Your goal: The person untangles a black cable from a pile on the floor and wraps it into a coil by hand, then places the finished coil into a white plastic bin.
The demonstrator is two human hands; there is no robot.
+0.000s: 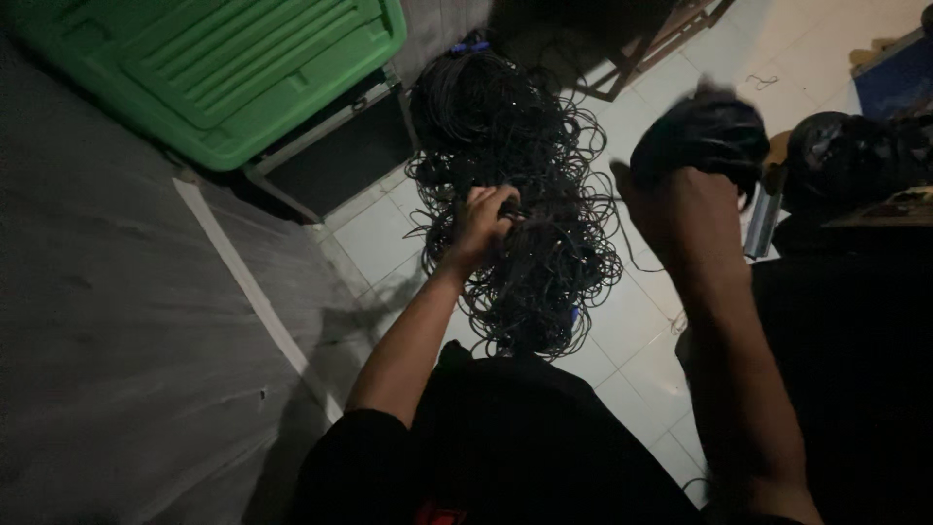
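Observation:
A big tangled heap of thin black cable (525,165) lies on the white tiled floor in front of me. My left hand (483,222) is closed around a strand of that cable at the heap's middle. My right hand (671,209) is raised at the right and grips a wound coil of black cable (702,136), which hides its fingers. A thin length of cable runs between the two hands.
A green plastic lid (224,68) rests on a black case with metal edges (335,151) at the upper left. Grey carpet with a white tape line (243,277) covers the left. A dark wooden frame (646,44) and dark bags (855,156) stand at the right.

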